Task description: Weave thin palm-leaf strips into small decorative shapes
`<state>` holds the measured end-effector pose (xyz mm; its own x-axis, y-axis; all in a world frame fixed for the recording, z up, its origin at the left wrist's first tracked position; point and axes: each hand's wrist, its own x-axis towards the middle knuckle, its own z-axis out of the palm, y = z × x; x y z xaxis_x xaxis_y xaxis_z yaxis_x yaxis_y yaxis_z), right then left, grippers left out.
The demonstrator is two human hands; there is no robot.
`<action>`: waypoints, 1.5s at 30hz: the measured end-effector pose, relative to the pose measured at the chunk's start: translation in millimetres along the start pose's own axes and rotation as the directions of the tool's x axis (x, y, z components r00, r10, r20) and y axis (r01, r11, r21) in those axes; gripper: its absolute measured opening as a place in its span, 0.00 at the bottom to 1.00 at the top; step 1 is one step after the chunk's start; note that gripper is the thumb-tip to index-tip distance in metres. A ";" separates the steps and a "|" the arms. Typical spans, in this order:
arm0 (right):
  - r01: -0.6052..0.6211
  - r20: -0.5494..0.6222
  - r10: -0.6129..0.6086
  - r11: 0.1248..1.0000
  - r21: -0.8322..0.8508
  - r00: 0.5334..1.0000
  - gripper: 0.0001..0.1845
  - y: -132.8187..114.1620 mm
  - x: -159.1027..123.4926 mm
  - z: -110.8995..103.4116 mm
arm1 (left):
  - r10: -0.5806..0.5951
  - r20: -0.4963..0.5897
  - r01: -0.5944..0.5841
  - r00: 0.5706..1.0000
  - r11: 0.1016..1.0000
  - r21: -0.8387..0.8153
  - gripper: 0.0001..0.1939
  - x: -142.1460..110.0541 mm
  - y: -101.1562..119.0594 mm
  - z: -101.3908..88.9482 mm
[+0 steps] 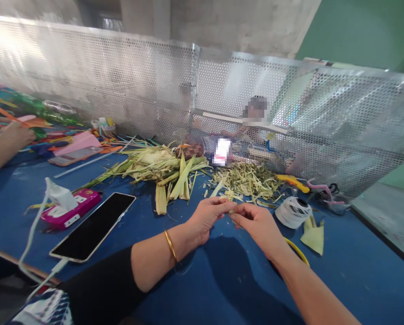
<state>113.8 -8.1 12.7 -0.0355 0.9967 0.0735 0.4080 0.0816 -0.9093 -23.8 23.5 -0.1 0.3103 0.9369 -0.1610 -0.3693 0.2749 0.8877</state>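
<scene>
My left hand and my right hand meet above the blue table, fingertips pinched together. Between them is a small pale-yellow piece of plant husk, mostly covered by the fingers. Just beyond lies a heap of shredded husk strips. Larger green-and-cream husk leaves are piled to the left of it. Close to my right hand stands a spool of white thread. A folded piece of husk rests beside the spool, and a yellow ring-like band shows partly behind my right forearm.
A perforated metal screen runs along the table's back. At left are a charging phone, a magenta power strip and a white cable. Another person's hands work among coloured scraps. Yellow-handled scissors lie at right.
</scene>
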 end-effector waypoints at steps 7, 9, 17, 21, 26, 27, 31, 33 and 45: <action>-0.116 0.073 0.104 0.976 0.183 0.992 0.13 -3.4 2.0 -12.2 | 0.069 -0.045 -0.068 0.997 0.998 0.013 0.11 3.1 0.3 -1.7; -0.121 0.054 0.112 0.976 0.184 0.992 0.14 -2.8 2.8 -18.3 | 0.086 -0.028 -0.085 0.996 0.996 0.023 0.12 3.5 0.4 -2.0; -0.034 -0.007 0.034 0.998 0.047 0.999 0.11 3.6 6.1 -19.0 | 0.168 -0.067 -0.158 0.984 0.977 0.140 0.11 4.1 0.2 -2.1; 0.101 -0.037 -0.107 0.984 -0.144 0.994 0.10 10.2 8.4 -18.1 | 0.193 -0.073 -0.177 0.979 0.967 0.182 0.11 4.6 -0.7 -2.6; 0.320 -0.123 -0.457 0.766 -0.557 0.881 0.12 11.1 5.7 -16.9 | 0.145 -0.055 -0.135 0.988 0.978 0.158 0.11 6.4 -3.1 -3.5; 0.313 -0.147 -0.481 0.743 -0.591 0.864 0.12 10.2 4.5 -15.9 | 0.141 -0.070 -0.129 0.988 0.980 0.149 0.12 7.0 -3.2 -3.8; 0.282 -0.251 -0.477 0.787 -0.549 0.842 0.14 6.0 0.3 -11.5 | 0.185 -0.137 -0.166 0.973 0.976 0.139 0.13 7.5 -1.8 -4.1; 0.276 -0.197 -0.403 0.841 -0.466 0.894 0.17 5.3 -0.2 -9.0 | 0.215 -0.138 -0.195 0.967 0.970 0.145 0.13 6.2 -1.1 -3.4; 0.240 -0.073 -0.300 0.866 -0.438 0.951 0.12 12.4 3.8 -1.2 | 0.109 -0.144 -0.099 0.983 0.992 0.078 0.14 4.0 -0.5 -2.0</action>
<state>119.9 -3.3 2.1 -0.0897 0.9236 0.3727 0.7447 0.3107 -0.5907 -24.1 27.5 -2.1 0.1383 0.9826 -0.1238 -0.3289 0.1635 0.9301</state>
